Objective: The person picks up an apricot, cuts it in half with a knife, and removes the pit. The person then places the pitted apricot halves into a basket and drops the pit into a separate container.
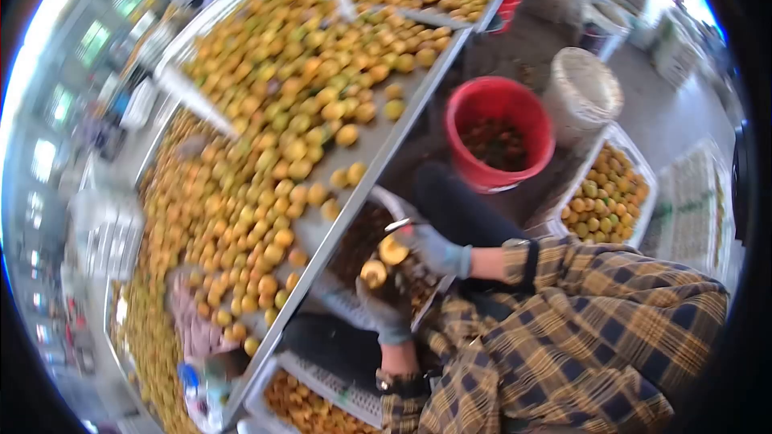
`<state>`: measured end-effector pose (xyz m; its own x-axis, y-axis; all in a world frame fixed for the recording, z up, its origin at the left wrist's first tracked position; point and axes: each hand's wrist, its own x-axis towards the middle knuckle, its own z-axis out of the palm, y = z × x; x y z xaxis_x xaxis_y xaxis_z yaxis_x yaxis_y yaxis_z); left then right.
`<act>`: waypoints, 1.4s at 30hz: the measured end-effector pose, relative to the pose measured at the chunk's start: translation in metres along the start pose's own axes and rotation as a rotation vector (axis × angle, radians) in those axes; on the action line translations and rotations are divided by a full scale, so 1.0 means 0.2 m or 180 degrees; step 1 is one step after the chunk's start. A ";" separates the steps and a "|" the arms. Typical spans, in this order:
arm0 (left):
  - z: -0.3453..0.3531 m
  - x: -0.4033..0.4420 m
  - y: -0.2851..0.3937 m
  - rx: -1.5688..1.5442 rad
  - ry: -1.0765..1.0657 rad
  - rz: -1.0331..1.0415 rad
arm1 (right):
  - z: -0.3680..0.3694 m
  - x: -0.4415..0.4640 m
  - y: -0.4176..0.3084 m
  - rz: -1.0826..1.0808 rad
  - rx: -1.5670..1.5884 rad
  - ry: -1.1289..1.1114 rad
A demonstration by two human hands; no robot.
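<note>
My left hand [386,305], in a dark-fronted work glove, is closed on a halved apricot [374,273], its cut face turned up. A second apricot half [393,251] sits between my two hands; which hand supports it I cannot tell. My right hand [438,251], in a grey glove with a blue cuff, is closed round a small metal-tipped tool [398,226] that looks like a short knife. Beneath both hands, between my knees, is a white crate [338,303] with dark brown pits or scraps in it.
A metal-edged table [328,243] heaped with apricots [265,169] runs along the left. A red bucket [460,145] with dark contents, a whitish bucket [583,112] and a crate of apricots [607,197] stand at the right. Below is a crate of orange pieces [310,406].
</note>
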<state>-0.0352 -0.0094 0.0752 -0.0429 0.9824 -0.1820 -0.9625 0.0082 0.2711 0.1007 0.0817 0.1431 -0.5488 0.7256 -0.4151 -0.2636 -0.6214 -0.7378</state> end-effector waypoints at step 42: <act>0.39 -0.05 -0.15 0.0698 0.1095 -0.0848 | 0.11 0.04 -0.23 -0.0042 0.1681 -0.0140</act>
<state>0.0152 -0.0056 0.1420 0.0757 0.8223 -0.5640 -0.8745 0.3265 0.3587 0.0902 0.1098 0.1860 -0.5725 0.7283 -0.3766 -0.6281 -0.6848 -0.3696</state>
